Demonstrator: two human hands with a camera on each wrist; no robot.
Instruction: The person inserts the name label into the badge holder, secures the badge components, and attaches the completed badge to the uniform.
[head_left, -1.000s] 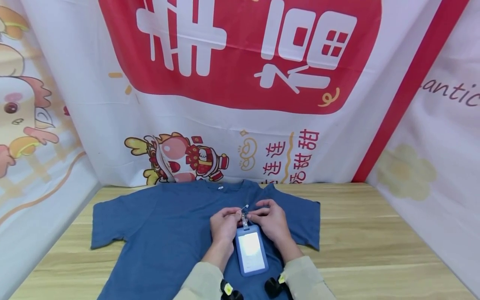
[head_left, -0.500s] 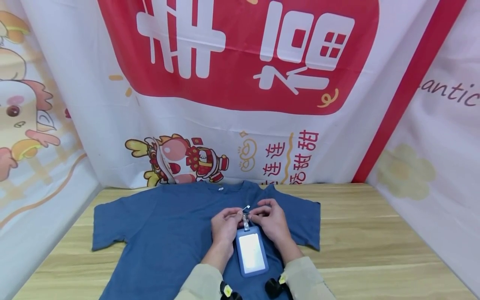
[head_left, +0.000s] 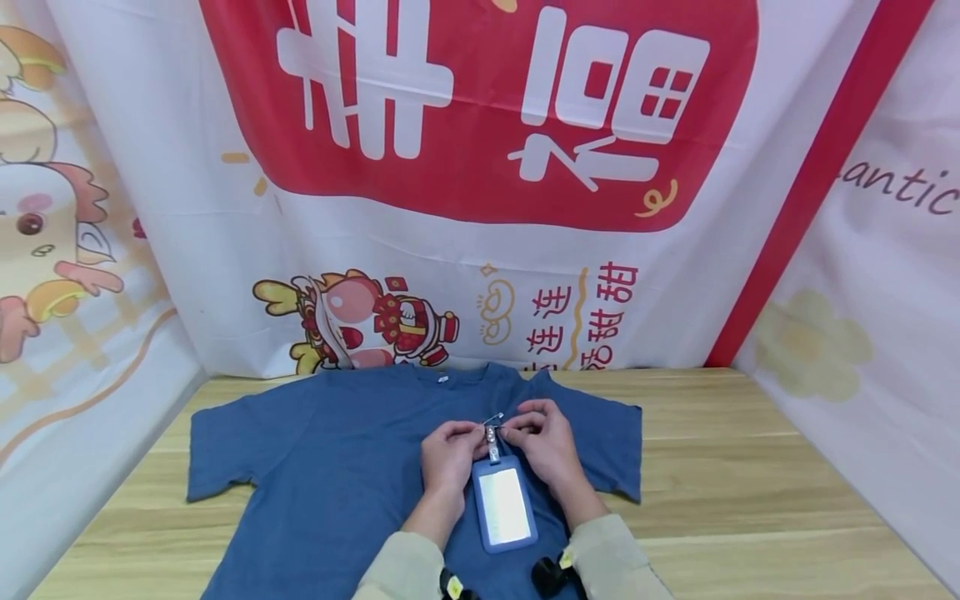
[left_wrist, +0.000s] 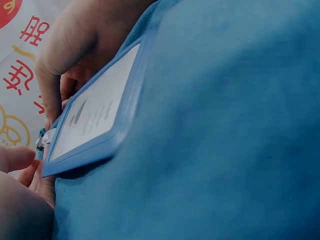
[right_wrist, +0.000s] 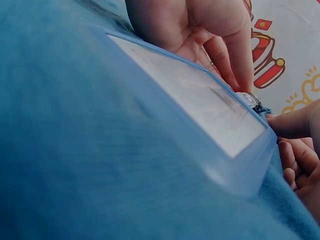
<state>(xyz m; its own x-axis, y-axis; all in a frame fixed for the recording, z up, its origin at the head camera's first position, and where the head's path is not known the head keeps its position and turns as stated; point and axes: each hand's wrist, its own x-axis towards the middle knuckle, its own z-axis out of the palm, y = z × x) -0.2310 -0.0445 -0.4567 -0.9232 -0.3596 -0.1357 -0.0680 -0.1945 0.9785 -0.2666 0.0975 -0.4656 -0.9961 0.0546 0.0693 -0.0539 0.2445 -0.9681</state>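
Note:
A blue badge holder point(head_left: 505, 504) with a white card lies on the dark blue T-shirt point(head_left: 337, 475). A clear strap point(head_left: 492, 445) joins its top to a metal safety pin point(head_left: 493, 419), which stands open with one arm pointing up and right. My left hand point(head_left: 448, 457) pinches the pin from the left, close to the strap. From the right, my right hand point(head_left: 547, 440) pinches at the pin's other side. A little shirt cloth point(right_wrist: 266, 111) is bunched at the pin; the fingers partly hide how it passes through.
The T-shirt is spread on a wood-grain table point(head_left: 720, 475), its neckline towards the back. White printed cloth point(head_left: 420, 217) hangs behind and at both sides. Dark wrist straps point(head_left: 551, 575) show by the beige sleeves point(head_left: 611, 558).
Both hands stay at the pin, with only small finger shifts. The pin's raised arm has tilted slightly lower to the right. The head view has shifted a little.

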